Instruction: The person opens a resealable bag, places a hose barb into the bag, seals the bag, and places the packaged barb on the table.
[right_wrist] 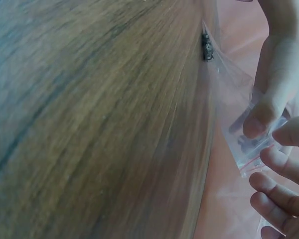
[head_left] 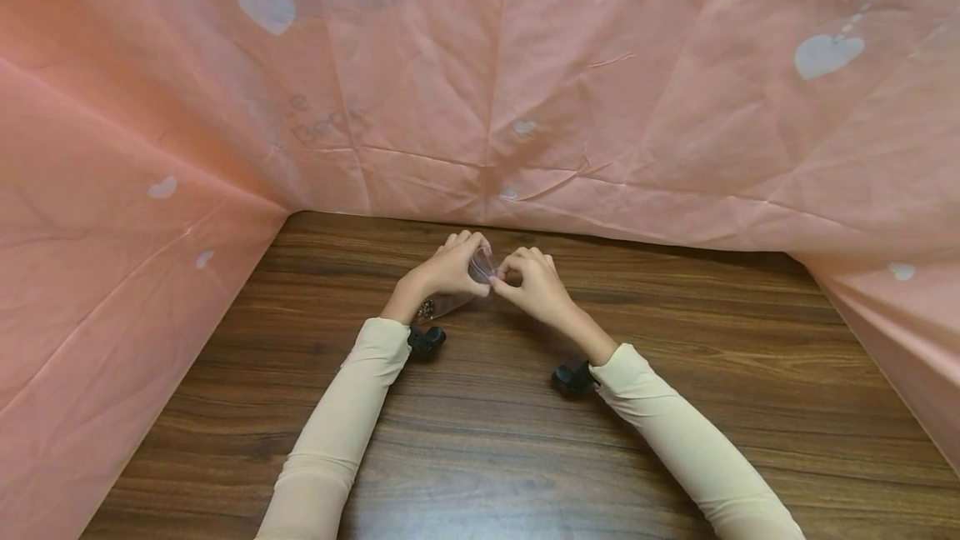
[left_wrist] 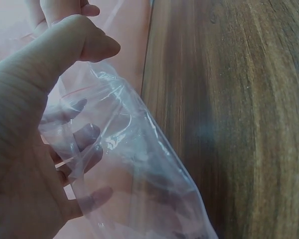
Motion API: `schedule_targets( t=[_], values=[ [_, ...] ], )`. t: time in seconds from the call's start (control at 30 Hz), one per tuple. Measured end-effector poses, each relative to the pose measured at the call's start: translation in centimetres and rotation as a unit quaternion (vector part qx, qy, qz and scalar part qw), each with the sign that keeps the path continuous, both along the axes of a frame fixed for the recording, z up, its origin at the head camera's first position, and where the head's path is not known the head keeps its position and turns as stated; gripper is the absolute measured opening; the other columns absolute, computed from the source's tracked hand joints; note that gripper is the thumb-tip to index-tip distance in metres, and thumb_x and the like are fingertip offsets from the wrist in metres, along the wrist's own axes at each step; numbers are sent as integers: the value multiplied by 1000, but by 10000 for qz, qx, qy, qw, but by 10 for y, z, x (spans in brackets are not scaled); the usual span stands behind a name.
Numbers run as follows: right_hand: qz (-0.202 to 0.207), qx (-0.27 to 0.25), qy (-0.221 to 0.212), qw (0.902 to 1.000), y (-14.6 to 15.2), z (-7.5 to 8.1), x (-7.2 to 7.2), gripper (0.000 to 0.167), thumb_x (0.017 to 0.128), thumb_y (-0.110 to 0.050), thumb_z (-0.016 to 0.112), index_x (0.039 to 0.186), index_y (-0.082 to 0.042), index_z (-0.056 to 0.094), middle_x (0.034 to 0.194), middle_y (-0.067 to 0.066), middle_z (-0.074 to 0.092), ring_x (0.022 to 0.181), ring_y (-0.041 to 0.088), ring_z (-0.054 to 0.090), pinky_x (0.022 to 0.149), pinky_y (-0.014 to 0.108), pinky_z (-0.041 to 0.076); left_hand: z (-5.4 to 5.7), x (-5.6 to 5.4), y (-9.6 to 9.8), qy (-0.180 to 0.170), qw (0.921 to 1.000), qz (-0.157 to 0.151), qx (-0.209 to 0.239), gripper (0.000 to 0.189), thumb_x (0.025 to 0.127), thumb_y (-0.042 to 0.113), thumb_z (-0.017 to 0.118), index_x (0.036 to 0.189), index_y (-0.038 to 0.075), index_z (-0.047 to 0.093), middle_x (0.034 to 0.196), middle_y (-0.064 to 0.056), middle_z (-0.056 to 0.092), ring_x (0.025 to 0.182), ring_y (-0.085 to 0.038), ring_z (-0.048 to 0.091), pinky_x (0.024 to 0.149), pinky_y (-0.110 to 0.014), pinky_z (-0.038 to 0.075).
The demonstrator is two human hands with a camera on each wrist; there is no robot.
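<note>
A clear plastic zip bag (left_wrist: 139, 144) with a thin red line near its mouth slants down to the wood. My left hand (head_left: 447, 267) holds it near the top, the thumb on one side and the fingers showing through the film behind. At the mouth, my right hand (head_left: 537, 285) pinches the bag's edge between thumb and forefinger, its other fingers bent beside it. Small dark metallic pieces (right_wrist: 207, 47) are gathered in the bag's bottom corner; their kind is too small to make out.
Both hands are over a brown wood-grain table (head_left: 465, 423). A pink cloth (head_left: 420, 90) with white hearts hangs behind and along both sides of it. A small black device (head_left: 426, 342) is strapped at the left wrist, another black device (head_left: 573, 379) at the right.
</note>
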State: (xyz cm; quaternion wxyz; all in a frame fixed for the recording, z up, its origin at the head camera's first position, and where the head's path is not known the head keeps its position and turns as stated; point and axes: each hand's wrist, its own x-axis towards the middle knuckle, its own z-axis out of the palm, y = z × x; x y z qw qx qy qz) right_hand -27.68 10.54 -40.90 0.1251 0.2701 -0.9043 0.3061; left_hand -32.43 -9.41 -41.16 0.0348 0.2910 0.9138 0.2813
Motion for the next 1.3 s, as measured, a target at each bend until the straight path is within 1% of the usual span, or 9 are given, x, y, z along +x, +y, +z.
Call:
schedule_targets(
  t=[0.2,0.4,0.53,0.67,0.8,0.9,1.03,1.13,1.3],
  values=[
    [-61,-165,-20,9998,-3,0,-1,11,88,-14,75,82,-7,70,95,11,69,93,30,55,82,41,34,1,0,0,113,9999,15,13,57,76,28,80,122,12,51,123,-11,53,110,-29,47,97,-46,45],
    [-103,-315,6,9995,-5,2,0,7,88,-11,73,83,-6,69,96,12,69,93,29,55,83,41,34,2,0,-1,185,9997,55,176,60,76,28,82,124,10,50,124,-11,54,111,-29,46,98,-44,45],
    [-151,-419,31,9990,-4,3,0,5,88,-9,72,85,-5,70,99,13,69,94,30,55,85,44,35,7,1,-4,180,9991,94,376,62,77,30,85,123,10,49,122,-11,54,111,-29,46,97,-44,45],
    [-183,-522,47,9985,-1,7,-2,4,89,-8,71,88,-4,70,100,14,68,96,34,56,87,49,36,14,2,-6,153,9979,149,607,62,78,31,86,123,9,50,122,-11,54,112,-29,45,100,-45,43],
    [-198,-631,85,9978,3,11,-4,4,90,-7,69,90,-3,70,99,15,68,97,37,56,89,51,37,21,2,-8,238,9958,178,865,57,80,28,85,122,7,52,121,-12,56,114,-31,46,102,-45,42],
    [-183,-737,121,9970,6,14,-6,4,91,-7,68,90,-3,70,98,15,68,96,38,55,90,49,36,24,2,-9,313,9942,189,1015,54,81,25,83,121,6,53,120,-11,57,114,-30,47,102,-44,42],
    [-169,-829,259,9961,10,17,-8,4,91,-6,68,90,-3,70,96,15,68,93,36,55,87,43,36,27,2,-12,388,9922,181,1168,49,83,23,82,120,7,54,112,-9,57,108,-27,48,96,-41,42],
    [-124,-906,374,9951,13,20,-9,4,92,-6,68,89,-3,70,95,15,68,90,33,54,84,39,37,29,1,-14,473,9899,93,1331,46,84,22,81,118,6,55,107,-9,57,103,-26,49,93,-38,41],
    [-19,-1007,583,9932,17,25,-11,6,92,-7,70,89,-2,70,93,15,69,90,32,55,81,38,40,31,0,-15,573,9855,-64,1595,41,86,17,80,117,2,58,110,-11,61,100,-24,54,92,-35,44]
  ],
)
